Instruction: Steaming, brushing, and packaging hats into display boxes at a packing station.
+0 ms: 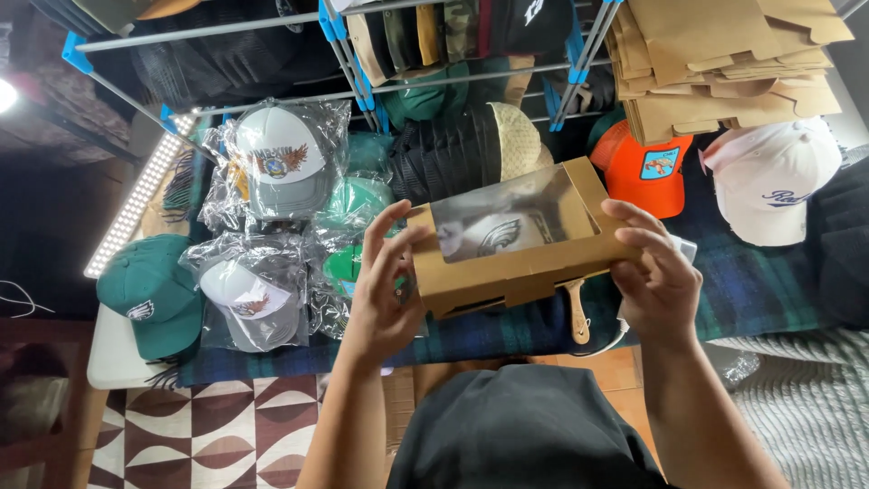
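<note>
We're gripping the cardboard window box (518, 237) at both ends, left hand (380, 282) and right hand (656, 272) clamped on it, lifted above the plaid blanket (751, 290), orange cap (647, 172) just behind the box

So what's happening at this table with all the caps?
A person holds a brown cardboard box with a clear window in both bare hands, the left hand at one end and the right hand at the other. A cap shows through the window. The box is held above a plaid cloth spread with more caps: several bagged in plastic, a green one, an orange one and a white one. Flat folded boxes are stacked on a rack behind.
</note>
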